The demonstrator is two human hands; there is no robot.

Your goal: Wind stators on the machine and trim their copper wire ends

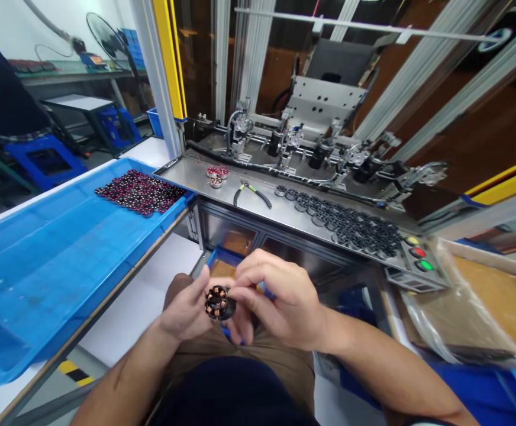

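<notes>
Though part-hidden, stator between hands

We are finding no text, number, brand or sign that can be read. Nothing legible is showing on the copper-wound part we are holding, on the blue tray, on the machine, or beside the coloured buttons; any marks there are too small to make out.
</notes>
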